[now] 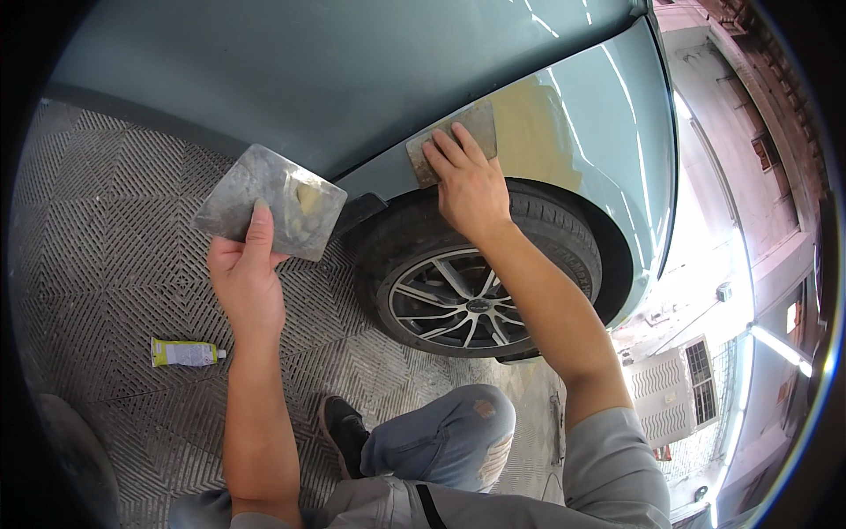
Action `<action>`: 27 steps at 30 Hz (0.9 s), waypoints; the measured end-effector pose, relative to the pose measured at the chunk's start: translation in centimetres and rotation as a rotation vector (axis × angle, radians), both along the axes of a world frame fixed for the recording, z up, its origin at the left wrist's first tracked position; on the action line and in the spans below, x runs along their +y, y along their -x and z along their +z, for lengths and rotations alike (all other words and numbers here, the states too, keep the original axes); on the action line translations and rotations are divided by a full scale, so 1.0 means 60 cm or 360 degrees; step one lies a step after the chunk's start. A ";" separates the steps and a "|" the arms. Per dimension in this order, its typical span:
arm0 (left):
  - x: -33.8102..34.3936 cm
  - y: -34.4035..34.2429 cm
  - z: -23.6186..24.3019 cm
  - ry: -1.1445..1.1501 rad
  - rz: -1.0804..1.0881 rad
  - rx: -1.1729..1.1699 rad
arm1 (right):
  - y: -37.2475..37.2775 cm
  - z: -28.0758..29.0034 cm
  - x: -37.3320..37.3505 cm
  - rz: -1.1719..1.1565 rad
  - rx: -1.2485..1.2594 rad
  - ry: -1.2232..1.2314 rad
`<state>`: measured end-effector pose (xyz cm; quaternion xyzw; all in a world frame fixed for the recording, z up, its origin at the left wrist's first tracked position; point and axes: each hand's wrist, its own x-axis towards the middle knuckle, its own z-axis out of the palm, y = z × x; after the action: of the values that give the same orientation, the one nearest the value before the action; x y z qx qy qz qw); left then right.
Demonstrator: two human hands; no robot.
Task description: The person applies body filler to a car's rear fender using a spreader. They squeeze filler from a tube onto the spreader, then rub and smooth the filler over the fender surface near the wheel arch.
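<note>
Above a ribbed floor looms a blue-grey car, its alloy wheel below a tan filler patch on the fender; out left, the left grip clamps a smeared metal plate, thumb on top; up on that fender, the right grip holds a metal spreader flat at the filler's edge; down left, a yellow-green tube lies flat.

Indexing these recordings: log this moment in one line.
left hand: holds grey plate with yellowish paste | right hand: holds flat spreader against car panel | tube: on floor
</note>
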<state>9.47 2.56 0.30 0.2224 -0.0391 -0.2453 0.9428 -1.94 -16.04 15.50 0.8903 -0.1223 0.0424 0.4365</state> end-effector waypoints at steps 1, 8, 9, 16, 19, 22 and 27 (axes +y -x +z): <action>0.000 0.000 0.000 -0.0034 -0.0014 0.0017 | -0.001 0.003 0.000 -0.0005 0.0015 -0.0013; 0.000 0.001 0.000 0.0012 -0.0011 0.0017 | -0.004 0.009 -0.003 0.0021 0.0057 0.0029; 0.000 0.000 0.000 -0.0003 -0.0012 0.0026 | -0.003 0.006 -0.004 0.0015 0.0033 0.0009; 0.009 -0.002 0.005 -0.0003 0.0029 0.0025 | 0.024 -0.032 -0.004 -0.0012 -0.0204 -0.0051; 0.013 -0.003 0.005 -0.0054 0.0043 0.0037 | 0.046 -0.046 0.000 -0.0084 -0.0264 -0.0122; 0.013 -0.001 0.002 -0.0048 0.0038 0.0026 | 0.069 -0.054 0.001 -0.0117 -0.0263 -0.0125; 0.012 0.002 -0.002 -0.0085 -0.0104 -0.0016 | 0.099 -0.065 -0.001 -0.0188 -0.0253 -0.0134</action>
<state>9.35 3.29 0.18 0.2473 -0.0446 -0.2757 0.9278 -7.87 -16.11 11.62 0.8930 -0.2105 0.0820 0.3893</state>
